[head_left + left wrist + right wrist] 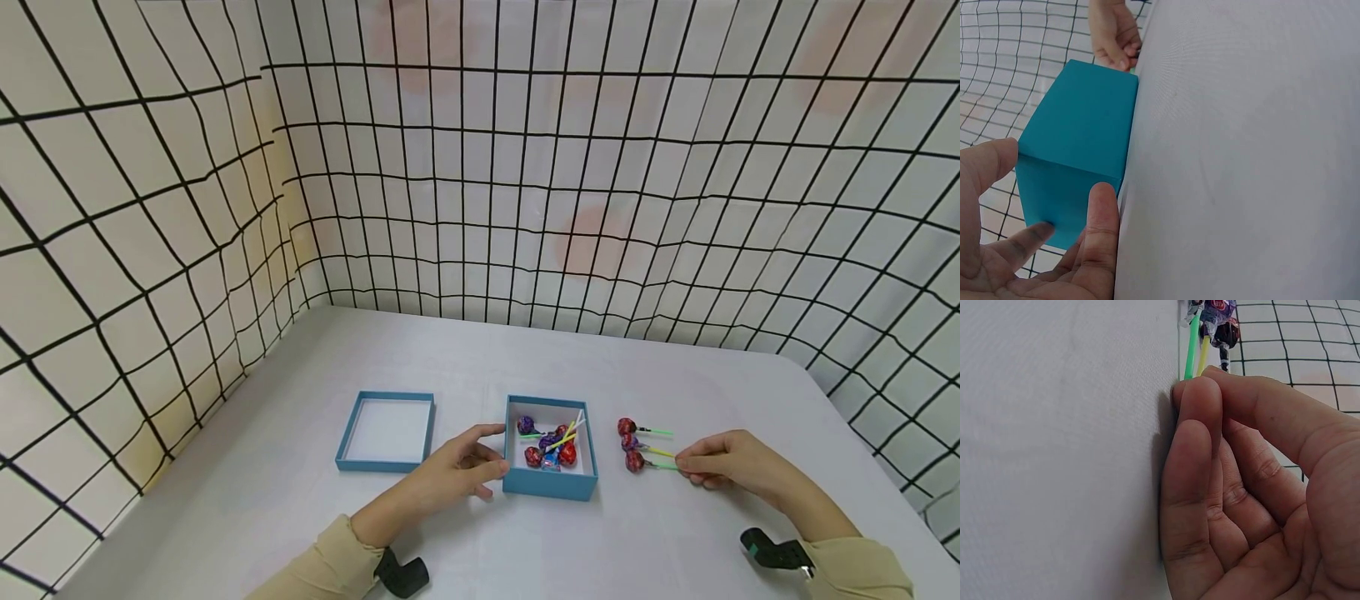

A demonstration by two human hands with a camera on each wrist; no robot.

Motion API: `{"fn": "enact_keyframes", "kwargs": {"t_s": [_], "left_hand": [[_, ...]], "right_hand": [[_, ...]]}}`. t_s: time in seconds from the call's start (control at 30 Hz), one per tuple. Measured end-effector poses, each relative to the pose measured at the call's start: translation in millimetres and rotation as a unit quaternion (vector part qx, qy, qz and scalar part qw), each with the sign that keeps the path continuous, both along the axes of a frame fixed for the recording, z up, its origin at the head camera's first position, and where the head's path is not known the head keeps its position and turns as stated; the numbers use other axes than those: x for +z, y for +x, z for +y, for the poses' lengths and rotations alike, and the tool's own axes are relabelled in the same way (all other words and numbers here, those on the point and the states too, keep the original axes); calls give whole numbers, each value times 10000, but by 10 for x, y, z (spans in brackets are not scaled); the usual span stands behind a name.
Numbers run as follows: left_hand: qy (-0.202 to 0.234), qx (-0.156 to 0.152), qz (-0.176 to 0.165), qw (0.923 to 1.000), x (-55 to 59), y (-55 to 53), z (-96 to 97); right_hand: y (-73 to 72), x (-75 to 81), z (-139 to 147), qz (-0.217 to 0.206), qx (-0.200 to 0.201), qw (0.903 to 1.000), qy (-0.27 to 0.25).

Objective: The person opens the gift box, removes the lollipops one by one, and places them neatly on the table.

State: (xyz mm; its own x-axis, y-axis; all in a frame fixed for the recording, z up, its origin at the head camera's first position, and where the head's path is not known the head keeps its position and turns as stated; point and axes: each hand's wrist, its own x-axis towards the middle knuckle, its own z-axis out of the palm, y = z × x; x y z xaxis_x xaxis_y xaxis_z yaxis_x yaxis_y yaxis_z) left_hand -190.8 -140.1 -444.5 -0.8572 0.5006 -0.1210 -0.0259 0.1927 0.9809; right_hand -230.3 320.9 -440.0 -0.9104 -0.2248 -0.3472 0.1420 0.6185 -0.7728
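Note:
A blue box [551,485] holds several wrapped lollipops [567,453] with yellow, green and white sticks. My left hand [457,467] touches the box's left side, its fingers spread; in the left wrist view, fingertips [1104,197] rest against the blue wall. To the right of the box, three lollipops lie in a column on the table, heads to the left. My right hand [731,462] pinches the stick end of the nearest one, a red-headed lollipop [634,462] with a green stick [1191,347]. A yellow stick [1202,355] ends close beside the fingertips.
A shallow blue lid [378,467] with a white inside lies left of the box. The white table [465,350] is bordered at the back and sides by black grid netting [491,208] before white cloth. A black wrist device [772,550] sits by each sleeve.

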Motion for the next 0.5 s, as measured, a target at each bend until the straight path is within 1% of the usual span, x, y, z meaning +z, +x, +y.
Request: {"fn": "enact_keyframes", "kwargs": {"t_s": [0.3, 0.37, 0.5], "left_hand": [[-22, -3, 6, 10000, 3, 7, 4], [-33, -8, 12, 10000, 2, 10, 6], [-54, -6, 15, 10000, 2, 12, 3]], "right_hand": [[7, 40, -38, -5, -45, 9999, 113], [4, 59, -50, -30, -90, 9998, 157], [-4, 125, -70, 47, -27, 9996, 276]]}}
